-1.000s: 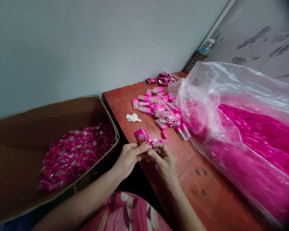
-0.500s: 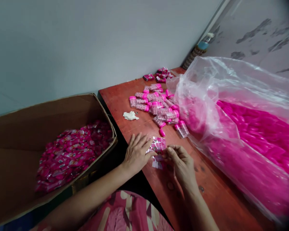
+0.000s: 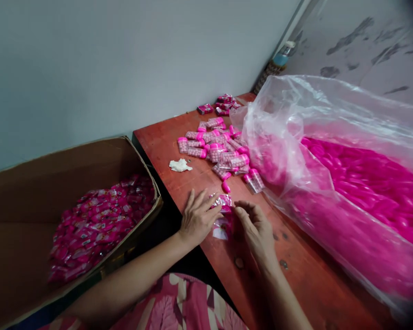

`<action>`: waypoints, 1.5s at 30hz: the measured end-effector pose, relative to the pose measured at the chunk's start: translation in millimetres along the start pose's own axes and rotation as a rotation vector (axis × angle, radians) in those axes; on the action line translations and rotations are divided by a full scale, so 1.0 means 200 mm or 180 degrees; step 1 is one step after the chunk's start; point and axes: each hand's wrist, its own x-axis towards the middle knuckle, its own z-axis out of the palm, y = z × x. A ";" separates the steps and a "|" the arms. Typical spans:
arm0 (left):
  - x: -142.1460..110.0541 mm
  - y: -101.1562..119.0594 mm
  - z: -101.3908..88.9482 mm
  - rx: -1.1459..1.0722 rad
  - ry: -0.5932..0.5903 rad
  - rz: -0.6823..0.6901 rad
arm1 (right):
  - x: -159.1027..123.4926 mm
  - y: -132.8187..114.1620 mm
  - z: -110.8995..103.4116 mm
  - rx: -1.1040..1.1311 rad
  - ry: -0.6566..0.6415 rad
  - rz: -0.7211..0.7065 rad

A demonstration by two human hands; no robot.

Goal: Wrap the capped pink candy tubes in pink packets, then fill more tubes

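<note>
My left hand (image 3: 198, 221) lies palm down at the table's near edge, fingers stretched out. Its fingertips rest over the left side of a small shiny pink wrapper (image 3: 224, 201) lying flat on the red table (image 3: 278, 293). My right hand (image 3: 258, 229) is at the wrapper's right edge, fingers curled and thumb tip close to the index finger; what lies between them is too small to make out. Just below the wrapper is a clear and whitish piece of film (image 3: 220, 230). Beyond it lie a loose pink cap (image 3: 226, 186) and a heap of pink-capped clear tubes (image 3: 216, 151) holding small balls.
At left stands a cardboard box (image 3: 144, 160) with many pink packets (image 3: 96, 224). A large clear plastic bag (image 3: 289, 169) of bright pink pieces covers the table's right side. White crumpled stuff (image 3: 181, 165), pink packs (image 3: 223, 105) and a bottle (image 3: 278, 64) are farther back.
Both hands have parted from a shared hold on the pink wrapper. It came down onto the table, my left hand flattened beside it and my right hand moved to its right edge. The view shifted slightly.
</note>
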 end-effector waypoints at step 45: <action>0.00 0.08 -0.17 -0.4325 -0.0302 -0.2816 | 0.00 -0.14 0.11 0.0805 -0.0724 0.0338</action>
